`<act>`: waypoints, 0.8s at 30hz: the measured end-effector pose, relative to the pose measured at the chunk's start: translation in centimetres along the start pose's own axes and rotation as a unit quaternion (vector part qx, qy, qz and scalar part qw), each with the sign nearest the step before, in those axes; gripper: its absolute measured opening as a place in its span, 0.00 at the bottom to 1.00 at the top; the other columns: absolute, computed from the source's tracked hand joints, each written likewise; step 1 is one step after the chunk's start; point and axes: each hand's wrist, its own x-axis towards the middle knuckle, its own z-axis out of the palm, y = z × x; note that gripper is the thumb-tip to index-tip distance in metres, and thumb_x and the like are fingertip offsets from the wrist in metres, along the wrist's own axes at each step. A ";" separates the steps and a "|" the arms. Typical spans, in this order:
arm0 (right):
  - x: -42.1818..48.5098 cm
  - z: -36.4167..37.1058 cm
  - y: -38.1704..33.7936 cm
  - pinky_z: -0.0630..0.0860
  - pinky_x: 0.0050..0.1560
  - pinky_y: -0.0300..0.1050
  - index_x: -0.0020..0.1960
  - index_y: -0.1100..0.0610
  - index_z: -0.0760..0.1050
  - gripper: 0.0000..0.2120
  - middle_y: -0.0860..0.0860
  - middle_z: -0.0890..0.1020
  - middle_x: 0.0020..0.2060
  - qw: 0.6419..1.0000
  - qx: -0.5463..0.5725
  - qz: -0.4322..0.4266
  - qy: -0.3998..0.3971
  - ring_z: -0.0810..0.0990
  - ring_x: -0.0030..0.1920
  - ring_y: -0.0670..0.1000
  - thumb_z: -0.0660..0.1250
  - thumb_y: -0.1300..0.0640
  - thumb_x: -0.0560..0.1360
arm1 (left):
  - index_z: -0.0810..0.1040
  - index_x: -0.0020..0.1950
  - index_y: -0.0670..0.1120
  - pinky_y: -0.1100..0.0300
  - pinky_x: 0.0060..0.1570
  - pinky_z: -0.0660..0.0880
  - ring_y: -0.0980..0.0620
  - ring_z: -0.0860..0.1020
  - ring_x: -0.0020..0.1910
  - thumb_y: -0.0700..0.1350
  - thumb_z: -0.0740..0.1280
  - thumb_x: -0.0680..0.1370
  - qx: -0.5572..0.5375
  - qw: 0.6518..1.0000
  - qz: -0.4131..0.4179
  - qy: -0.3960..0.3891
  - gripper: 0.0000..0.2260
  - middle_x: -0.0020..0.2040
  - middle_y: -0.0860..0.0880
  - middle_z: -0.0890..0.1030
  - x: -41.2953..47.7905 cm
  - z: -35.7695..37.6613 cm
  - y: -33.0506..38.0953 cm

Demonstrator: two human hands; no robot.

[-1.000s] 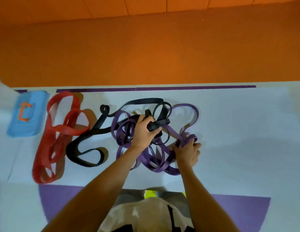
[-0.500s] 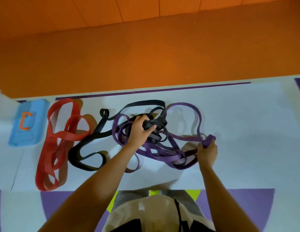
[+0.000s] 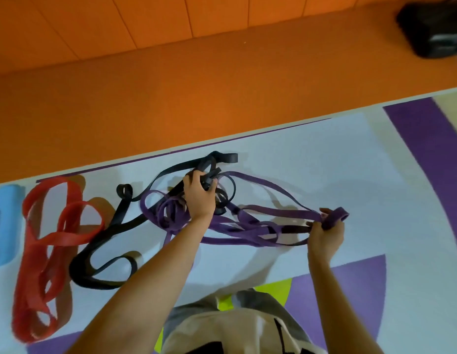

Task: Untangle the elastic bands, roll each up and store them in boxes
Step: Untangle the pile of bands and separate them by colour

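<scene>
Fingers of left hand (image 3: 199,198) grip black band (image 3: 104,241); right hand (image 3: 325,231) clutches purple band (image 3: 260,182).

Right of the purple band (image 3: 247,226), the white surface (image 3: 362,162) lies open. Left of it, the black band (image 3: 107,238), red band (image 3: 66,240) and blue box (image 3: 5,221) crowd the way.

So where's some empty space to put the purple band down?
Bare white mat lies right of your right hand, up to the purple arc, and beyond the purple band toward the orange floor. The left is crowded: blue box, red band, black band, then the tangle your left hand grips.
</scene>
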 end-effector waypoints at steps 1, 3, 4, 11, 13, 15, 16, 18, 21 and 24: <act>-0.1 -0.2 0.1 0.79 0.55 0.52 0.59 0.48 0.80 0.17 0.53 0.81 0.58 1.000 0.004 -0.011 -0.001 0.82 0.54 0.54 0.64 0.66 0.76 | 0.77 0.61 0.44 0.47 0.59 0.79 0.40 0.79 0.59 0.47 0.74 0.81 0.025 0.999 0.000 -0.032 0.13 0.64 0.42 0.73 0.1 0.1 -0.3; -0.3 -0.4 0.1 0.78 0.54 0.51 0.59 0.48 0.81 0.18 0.51 0.80 0.59 0.998 -0.022 -0.053 -0.034 0.81 0.55 0.53 0.64 0.66 0.77 | 0.75 0.68 0.46 0.35 0.68 0.72 0.33 0.71 0.71 0.50 0.70 0.83 0.131 0.983 -0.002 -0.127 0.16 0.70 0.40 0.70 0.1 0.4 -1.1; -0.4 -0.3 0.1 0.77 0.52 0.50 0.60 0.48 0.81 0.18 0.51 0.79 0.58 0.994 -0.044 -0.075 -0.062 0.80 0.54 0.53 0.65 0.66 0.77 | 0.73 0.73 0.48 0.29 0.73 0.64 0.32 0.63 0.78 0.52 0.68 0.84 0.209 0.962 0.008 -0.176 0.18 0.75 0.39 0.67 0.1 0.5 -1.4; -0.2 5.1 -1.9 0.70 0.74 0.60 0.72 0.61 0.73 0.28 0.59 0.68 0.75 0.883 -0.252 -0.134 -0.374 0.67 0.76 0.62 0.74 0.62 0.73 | 0.63 0.82 0.55 0.21 0.75 0.48 0.38 0.45 0.85 0.66 0.58 0.84 0.364 0.879 0.068 -0.299 0.29 0.85 0.44 0.54 0.2 -0.7 -2.9; -0.8 7.1 -2.4 0.62 0.79 0.63 0.77 0.57 0.67 0.42 0.56 0.52 0.83 0.845 -0.333 -0.115 -0.402 0.52 0.82 0.64 0.79 0.41 0.71 | 0.63 0.82 0.56 0.20 0.75 0.48 0.38 0.45 0.85 0.68 0.60 0.82 0.360 0.875 0.061 -0.318 0.31 0.85 0.45 0.53 0.1 -1.7 -3.3; -1.6 8.9 -2.6 0.57 0.79 0.71 0.81 0.53 0.60 0.56 0.52 0.39 0.84 0.812 -0.408 -0.100 -0.406 0.42 0.83 0.66 0.76 0.26 0.65 | 0.62 0.82 0.56 0.20 0.74 0.50 0.36 0.45 0.85 0.68 0.64 0.81 0.345 0.877 0.046 -0.332 0.33 0.85 0.45 0.52 0.1 -2.9 -3.6; -2.1 9.8 -2.5 0.54 0.78 0.74 0.82 0.51 0.60 0.57 0.51 0.35 0.84 0.798 -0.432 -0.105 -0.407 0.38 0.82 0.68 0.74 0.23 0.63 | 0.62 0.82 0.56 0.21 0.74 0.51 0.35 0.45 0.85 0.68 0.67 0.80 0.341 0.877 0.040 -0.337 0.35 0.85 0.44 0.52 0.0 -3.4 -3.8; -3.5 10.9 -2.3 0.51 0.77 0.77 0.81 0.47 0.63 0.53 0.52 0.35 0.84 0.778 -0.470 -0.129 -0.396 0.34 0.81 0.70 0.71 0.22 0.65 | 0.64 0.80 0.54 0.22 0.74 0.53 0.34 0.47 0.84 0.66 0.71 0.77 0.342 0.875 0.038 -0.341 0.36 0.85 0.44 0.53 0.0 -4.3 -4.2; -5.2 11.3 -1.3 0.61 0.75 0.74 0.75 0.46 0.71 0.33 0.55 0.52 0.82 0.766 -0.509 -0.210 -0.333 0.46 0.81 0.70 0.70 0.32 0.75 | 0.69 0.77 0.52 0.24 0.75 0.58 0.34 0.53 0.83 0.62 0.75 0.76 0.340 0.881 0.052 -0.324 0.33 0.83 0.45 0.55 -0.1 -4.9 -4.5; -5.0 11.0 -0.6 0.75 0.65 0.66 0.66 0.48 0.79 0.16 0.53 0.65 0.74 0.777 -0.503 -0.246 -0.288 0.62 0.74 0.65 0.70 0.46 0.80 | 0.71 0.76 0.52 0.29 0.75 0.64 0.32 0.59 0.81 0.59 0.75 0.77 0.337 0.887 0.053 -0.310 0.30 0.83 0.44 0.56 0.1 -5.0 -4.6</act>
